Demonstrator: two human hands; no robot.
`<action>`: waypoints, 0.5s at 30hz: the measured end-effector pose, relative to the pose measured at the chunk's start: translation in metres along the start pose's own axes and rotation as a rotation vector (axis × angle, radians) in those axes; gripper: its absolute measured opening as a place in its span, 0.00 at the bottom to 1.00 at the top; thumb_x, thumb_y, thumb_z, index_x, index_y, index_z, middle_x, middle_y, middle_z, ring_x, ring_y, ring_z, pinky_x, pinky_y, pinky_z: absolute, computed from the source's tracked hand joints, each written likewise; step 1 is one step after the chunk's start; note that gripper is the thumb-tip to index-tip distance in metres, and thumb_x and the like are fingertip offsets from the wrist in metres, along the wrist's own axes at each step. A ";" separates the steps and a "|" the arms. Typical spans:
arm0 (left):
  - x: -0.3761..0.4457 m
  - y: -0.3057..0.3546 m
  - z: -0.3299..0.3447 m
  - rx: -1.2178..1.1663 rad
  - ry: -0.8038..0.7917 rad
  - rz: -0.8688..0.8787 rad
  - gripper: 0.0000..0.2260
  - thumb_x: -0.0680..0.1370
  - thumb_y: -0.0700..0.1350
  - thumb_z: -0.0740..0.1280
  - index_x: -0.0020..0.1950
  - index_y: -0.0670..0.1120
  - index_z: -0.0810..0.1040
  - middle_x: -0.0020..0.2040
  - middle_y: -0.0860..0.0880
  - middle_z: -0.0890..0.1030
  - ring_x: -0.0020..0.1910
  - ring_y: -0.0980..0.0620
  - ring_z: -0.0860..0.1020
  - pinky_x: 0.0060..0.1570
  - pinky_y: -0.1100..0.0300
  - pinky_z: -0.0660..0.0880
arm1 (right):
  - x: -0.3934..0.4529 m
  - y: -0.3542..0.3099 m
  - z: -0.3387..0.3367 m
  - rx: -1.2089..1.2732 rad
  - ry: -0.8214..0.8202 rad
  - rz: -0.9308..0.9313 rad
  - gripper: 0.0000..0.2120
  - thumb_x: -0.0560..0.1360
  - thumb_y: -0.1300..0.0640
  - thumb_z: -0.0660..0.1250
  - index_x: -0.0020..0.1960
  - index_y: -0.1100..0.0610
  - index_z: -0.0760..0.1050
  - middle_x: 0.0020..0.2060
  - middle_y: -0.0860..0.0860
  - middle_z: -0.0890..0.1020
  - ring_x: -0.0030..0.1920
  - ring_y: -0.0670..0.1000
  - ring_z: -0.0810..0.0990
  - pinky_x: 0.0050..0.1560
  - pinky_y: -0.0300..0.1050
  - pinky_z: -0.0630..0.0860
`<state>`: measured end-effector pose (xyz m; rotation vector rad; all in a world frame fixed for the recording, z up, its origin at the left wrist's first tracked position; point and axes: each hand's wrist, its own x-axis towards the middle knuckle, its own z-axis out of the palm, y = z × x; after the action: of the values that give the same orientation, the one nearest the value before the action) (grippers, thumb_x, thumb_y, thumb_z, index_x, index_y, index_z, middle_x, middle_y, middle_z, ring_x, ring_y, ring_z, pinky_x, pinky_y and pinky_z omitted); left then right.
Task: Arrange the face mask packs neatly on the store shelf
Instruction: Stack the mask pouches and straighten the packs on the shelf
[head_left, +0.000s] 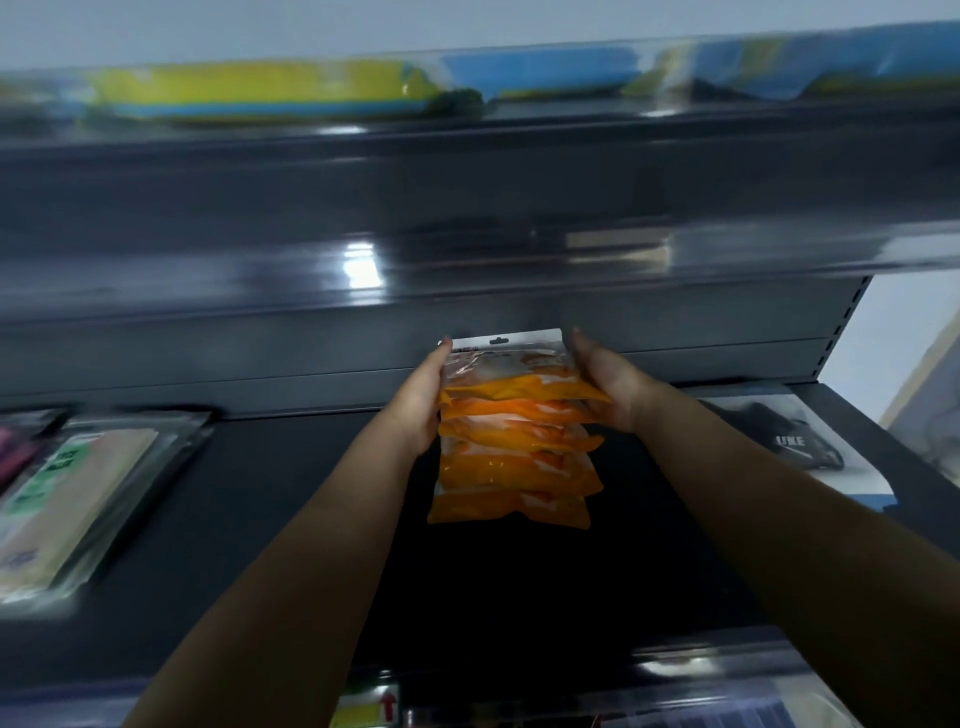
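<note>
A stack of several orange face mask packs (514, 447) in clear plastic, with a white hang tab on top, is held over the middle of the dark shelf (291, 519). My left hand (418, 400) presses against the stack's left side and my right hand (610, 384) against its right side. Both hands grip the upper packs. Whether the lowest pack touches the shelf surface is unclear.
Beige and green mask packs (78, 499) lie in clear sleeves at the shelf's left. A black mask pack (800, 441) lies at the right end. Blurred blue and yellow packs (270, 93) sit on the top shelf. A shelf board (467, 260) overhangs the hands.
</note>
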<state>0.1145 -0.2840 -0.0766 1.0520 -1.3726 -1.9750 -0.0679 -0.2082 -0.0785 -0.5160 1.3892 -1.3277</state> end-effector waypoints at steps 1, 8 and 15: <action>0.000 -0.002 0.000 -0.015 0.014 0.003 0.19 0.79 0.60 0.55 0.46 0.48 0.79 0.39 0.47 0.84 0.42 0.48 0.81 0.40 0.55 0.75 | -0.003 -0.001 0.002 -0.015 -0.011 -0.004 0.27 0.77 0.36 0.52 0.58 0.57 0.75 0.48 0.57 0.82 0.46 0.54 0.81 0.49 0.48 0.78; -0.034 -0.014 -0.008 -0.004 0.048 -0.033 0.20 0.80 0.59 0.53 0.61 0.49 0.74 0.54 0.48 0.78 0.48 0.51 0.77 0.42 0.59 0.71 | -0.019 0.020 -0.017 0.010 -0.014 -0.028 0.30 0.77 0.34 0.46 0.62 0.54 0.73 0.52 0.56 0.81 0.52 0.57 0.79 0.50 0.51 0.74; -0.074 -0.030 -0.009 0.097 0.257 0.270 0.24 0.79 0.52 0.60 0.75 0.55 0.58 0.73 0.54 0.64 0.66 0.59 0.65 0.54 0.68 0.64 | -0.043 0.037 -0.021 -0.193 0.110 -0.304 0.32 0.75 0.39 0.60 0.75 0.46 0.57 0.69 0.47 0.69 0.68 0.50 0.68 0.71 0.49 0.61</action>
<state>0.1642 -0.2214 -0.0841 1.0595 -1.3963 -1.5363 -0.0596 -0.1522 -0.0993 -0.8209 1.5847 -1.4885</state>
